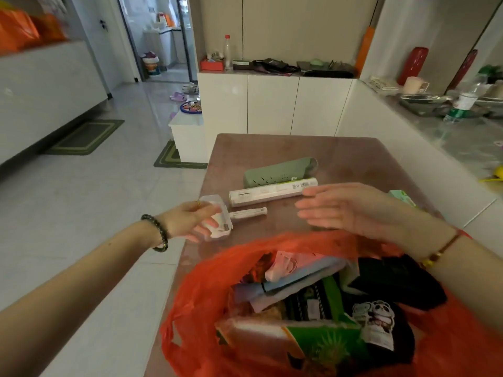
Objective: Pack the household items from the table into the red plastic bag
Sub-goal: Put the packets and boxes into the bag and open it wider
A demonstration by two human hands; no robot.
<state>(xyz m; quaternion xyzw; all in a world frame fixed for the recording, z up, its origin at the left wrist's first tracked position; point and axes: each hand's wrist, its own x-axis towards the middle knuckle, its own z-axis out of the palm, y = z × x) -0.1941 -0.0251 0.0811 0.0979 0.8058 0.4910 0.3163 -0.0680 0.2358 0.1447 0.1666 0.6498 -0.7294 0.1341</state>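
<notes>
Both hands are reaching over the table: the left hand is gripping the lint roller by its clear-covered head, and the right hand is hovering flat and empty beside the white wrapped roll. Nearer, the red plastic bag is gaping, already crowded; going in, the roller's handle could be snagging or tearing its thin rim.

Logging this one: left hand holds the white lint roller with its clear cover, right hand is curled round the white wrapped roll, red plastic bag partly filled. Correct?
The head view shows the right hand open, fingers straight, near the end of the white wrapped roll, not curled round it. The left hand does hold the white lint roller, and the red plastic bag is partly filled.
</notes>
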